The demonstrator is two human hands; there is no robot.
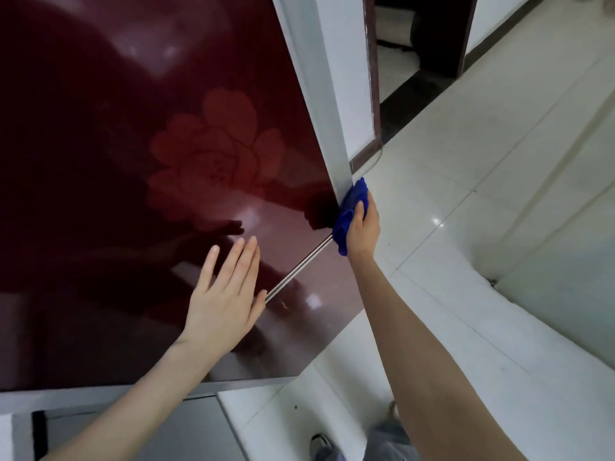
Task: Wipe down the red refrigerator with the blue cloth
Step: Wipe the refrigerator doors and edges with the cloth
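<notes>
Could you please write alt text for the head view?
The right hand presses a blue cloth against the right edge of a glossy red fridge, by its white side panel. The left hand rests flat and open on the door near a metal strip; white floor tiles lie beyond.

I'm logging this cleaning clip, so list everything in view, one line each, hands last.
refrigerator door: one, glossy dark red with a faint flower print, fills the left.
refrigerator side edge: one, white, right of the red door.
metal strip: one, silver, runs across the door toward the cloth.
blue cloth: one, bunched at the door's right edge.
floor tiles: many, white, right side.
doorway: one, dark, top right.
shoe: one, dark, bottom edge.
left hand: open, flat against the door.
right hand: gripping the cloth.
</notes>
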